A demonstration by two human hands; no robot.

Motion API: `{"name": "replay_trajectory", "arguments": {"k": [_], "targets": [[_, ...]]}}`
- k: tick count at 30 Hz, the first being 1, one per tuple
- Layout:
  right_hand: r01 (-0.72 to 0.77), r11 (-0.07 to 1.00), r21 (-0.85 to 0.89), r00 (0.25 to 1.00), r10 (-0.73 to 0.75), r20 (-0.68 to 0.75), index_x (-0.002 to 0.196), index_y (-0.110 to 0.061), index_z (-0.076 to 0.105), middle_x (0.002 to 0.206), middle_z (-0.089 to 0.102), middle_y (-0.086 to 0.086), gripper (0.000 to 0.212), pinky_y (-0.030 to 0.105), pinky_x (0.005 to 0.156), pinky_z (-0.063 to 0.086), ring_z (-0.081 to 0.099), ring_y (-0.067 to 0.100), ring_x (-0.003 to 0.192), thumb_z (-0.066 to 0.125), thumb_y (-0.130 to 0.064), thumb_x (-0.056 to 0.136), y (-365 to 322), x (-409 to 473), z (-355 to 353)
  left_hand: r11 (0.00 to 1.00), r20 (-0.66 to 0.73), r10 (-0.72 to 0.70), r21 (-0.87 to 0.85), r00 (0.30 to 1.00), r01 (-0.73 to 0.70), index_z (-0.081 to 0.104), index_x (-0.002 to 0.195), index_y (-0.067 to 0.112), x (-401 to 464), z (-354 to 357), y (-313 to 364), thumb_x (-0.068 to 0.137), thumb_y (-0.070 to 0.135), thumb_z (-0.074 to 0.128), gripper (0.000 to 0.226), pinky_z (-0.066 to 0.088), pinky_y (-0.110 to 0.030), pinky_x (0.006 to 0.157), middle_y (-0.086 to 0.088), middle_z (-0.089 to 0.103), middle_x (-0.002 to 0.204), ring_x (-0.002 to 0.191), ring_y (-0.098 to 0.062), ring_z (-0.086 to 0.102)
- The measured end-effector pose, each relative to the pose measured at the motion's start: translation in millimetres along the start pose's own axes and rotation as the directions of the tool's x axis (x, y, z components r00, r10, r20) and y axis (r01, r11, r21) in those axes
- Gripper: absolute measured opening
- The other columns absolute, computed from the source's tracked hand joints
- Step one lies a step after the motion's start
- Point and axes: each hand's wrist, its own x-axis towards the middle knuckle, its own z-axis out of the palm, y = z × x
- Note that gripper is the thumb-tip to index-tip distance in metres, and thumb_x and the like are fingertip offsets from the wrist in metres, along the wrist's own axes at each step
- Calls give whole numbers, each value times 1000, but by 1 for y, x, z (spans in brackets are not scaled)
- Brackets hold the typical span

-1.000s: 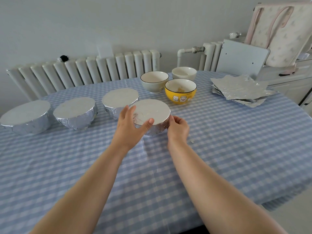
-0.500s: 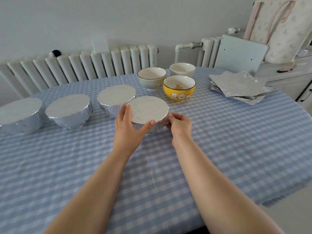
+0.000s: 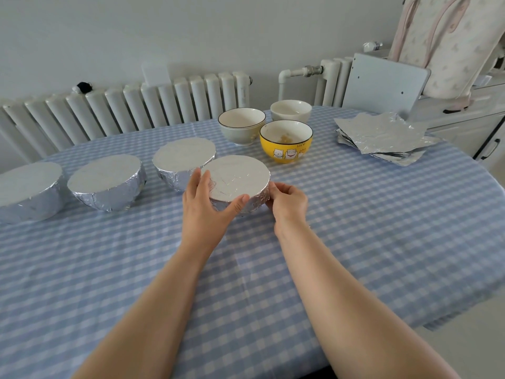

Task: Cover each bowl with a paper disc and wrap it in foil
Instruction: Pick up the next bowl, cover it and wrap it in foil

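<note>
A table (image 3: 355, 242) covered in a blue checked cloth is seen from above, with a white radiator behind it. Three foil-wrapped bowls (image 3: 106, 184) are lined up along the left. A fourth wrapped bowl (image 3: 237, 179) stands near the centre, held between both hands. The left hand (image 3: 205, 203) is cupped round its near-left side, thumb pressed against the foil wall. The right hand (image 3: 287, 198) is curled at the right side, its fingertips pinching the foil there. The step in hand appears to be the final tightening of foil on this bowl. Behind it, three unwrapped bowls are grouped: two pale bowls (image 3: 241, 125) and a yellow bowl (image 3: 285, 140). A stack of foil sheets (image 3: 382, 135) lies at the right. Next, an uncovered bowl and a fresh sheet are probably called for. No paper discs are visible.
</note>
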Motion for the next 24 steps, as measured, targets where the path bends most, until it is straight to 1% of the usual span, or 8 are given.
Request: {"name": "replay_trajectory", "arguments": {"k": [5,8,10,13,16,18,21,24], "targets": [[189,954,-233,981,-195,0,80,-23,64,83,71,-2,13,41,83,59,70,19,84,64,-16,92,3,-4,1,1000,-5,-19,-9,1000,19,35,150,17,0,1,-1,64,75,61,107,26,-42,119,5,14,163,148,-16,19],[263,917,-299,962,-273,11,96,-21,66,91,68,-7,14,34,81,55,67,16,92,55,-12,96,2,-9,-1,1000,-13,-23,6,1000,23,35,150,17,0,2,-2,70,70,66,101,26,-37,119,5,11,164,148,-14,19],[284,898,-335,956,-292,28,114,-20,64,91,61,-14,28,25,78,46,60,9,93,47,-6,97,0,-16,-3,999,-20,-25,22,999,26,33,151,18,0,2,-3,75,64,70,97,25,-32,117,5,9,165,149,-13,19],[320,865,-386,945,-319,70,124,-22,62,98,66,-10,42,29,84,48,59,11,100,38,-3,95,-2,-24,-5,999,-27,-23,35,999,24,30,153,19,-1,1,-1,76,62,71,98,26,-32,115,5,8,165,149,-13,18],[339,847,-410,939,-330,93,123,-22,66,117,69,-4,41,36,93,52,60,14,110,36,-10,98,-4,-30,-3,998,-20,-21,52,1000,22,27,154,20,-1,0,1,75,65,69,99,28,-34,115,5,9,165,149,-14,18],[335,845,-418,941,-319,109,115,-23,69,110,70,-4,36,35,86,52,62,14,104,37,-20,99,-4,-31,-4,998,-20,-14,67,1000,16,27,154,21,0,0,1,75,67,67,100,31,-38,116,5,10,165,148,-14,20],[349,826,-443,937,-323,136,86,-19,66,82,67,-5,37,28,64,45,61,13,80,39,-37,101,-4,-30,-6,998,-15,-17,57,1000,18,27,154,22,1,1,1,76,67,68,98,31,-39,116,6,9,165,148,-15,20],[358,796,-488,933,-332,142,92,-17,67,90,68,-2,41,30,71,46,62,14,87,35,-41,103,2,-27,-4,998,-7,-28,52,1000,28,26,154,20,0,2,0,77,65,68,98,28,-39,118,7,6,165,149,-14,19]]}}
